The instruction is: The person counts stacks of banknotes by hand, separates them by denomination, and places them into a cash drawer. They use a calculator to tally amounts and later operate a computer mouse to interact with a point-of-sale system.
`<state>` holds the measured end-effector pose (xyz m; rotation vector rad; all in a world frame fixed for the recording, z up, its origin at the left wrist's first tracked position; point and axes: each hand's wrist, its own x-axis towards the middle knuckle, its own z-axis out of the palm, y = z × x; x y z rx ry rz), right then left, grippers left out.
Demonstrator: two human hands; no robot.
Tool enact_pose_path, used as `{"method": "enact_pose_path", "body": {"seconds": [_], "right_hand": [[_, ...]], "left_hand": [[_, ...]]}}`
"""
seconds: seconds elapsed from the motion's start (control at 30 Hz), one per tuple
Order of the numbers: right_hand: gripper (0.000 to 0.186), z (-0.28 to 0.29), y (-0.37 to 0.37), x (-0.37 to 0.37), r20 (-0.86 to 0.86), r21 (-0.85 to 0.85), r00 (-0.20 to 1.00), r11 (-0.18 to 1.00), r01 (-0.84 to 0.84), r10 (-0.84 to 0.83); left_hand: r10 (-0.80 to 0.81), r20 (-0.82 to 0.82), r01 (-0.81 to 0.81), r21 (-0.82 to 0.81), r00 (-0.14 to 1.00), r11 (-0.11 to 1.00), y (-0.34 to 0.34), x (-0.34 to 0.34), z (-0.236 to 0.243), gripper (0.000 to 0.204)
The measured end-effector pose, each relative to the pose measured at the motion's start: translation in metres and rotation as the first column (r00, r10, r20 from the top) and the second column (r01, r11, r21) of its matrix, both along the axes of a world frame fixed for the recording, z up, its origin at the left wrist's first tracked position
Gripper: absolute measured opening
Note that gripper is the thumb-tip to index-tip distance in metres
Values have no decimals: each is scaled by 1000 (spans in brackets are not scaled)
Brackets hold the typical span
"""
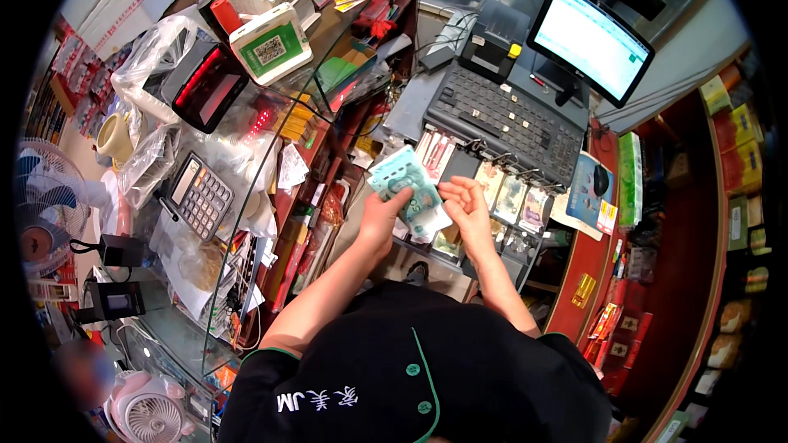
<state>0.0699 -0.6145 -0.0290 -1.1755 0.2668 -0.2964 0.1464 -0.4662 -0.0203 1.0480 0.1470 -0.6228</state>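
Two hands meet over the open cash drawer (492, 197), and we start at their fingertips. Our left hand (384, 217) has its fingers curled narrow and pinched on a small fan of greenish banknotes (404, 183), thumb on top near the lower edge. Our right hand (466, 207) is cupped, fingers bent inward and touching the right side of the same bundle; whether it truly grips a note we cannot tell. The notes' long axis runs from lower right to upper left, with the free ends pointing up and left, away from our body, toward the glass counter (246, 221). We cannot count the notes exactly; they overlap, and at least two edges show.

The bundle hangs above the drawer's row of compartments, which hold more paper money. Just beyond the drawer sits one dark register keyboard (501, 119), and past that one tilted monitor (591, 39). On the glass counter to our left lies one grey calculator (199, 195), well apart from the hands. Two small fans show at the left edge, one white fan (45, 197) and one pink fan (148, 410).
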Motion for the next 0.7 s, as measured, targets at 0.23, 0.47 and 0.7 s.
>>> {"method": "enact_pose_path", "body": {"seconds": [0.23,0.47,0.7], "right_hand": [[33,4,8,8,-133,-543,991,835,-87,17],[12,5,0,4,-339,-613,941,757,-224,4],[24,-118,-86,42,-276,-513,841,811,281,-466]], "left_hand": [[-52,-57,48,-73,997,996,-4,-4,-12,28],[-225,-111,226,-11,968,974,-13,0,-20,43],[-363,-80,371,162,928,914,-13,4,-22,52]]}}
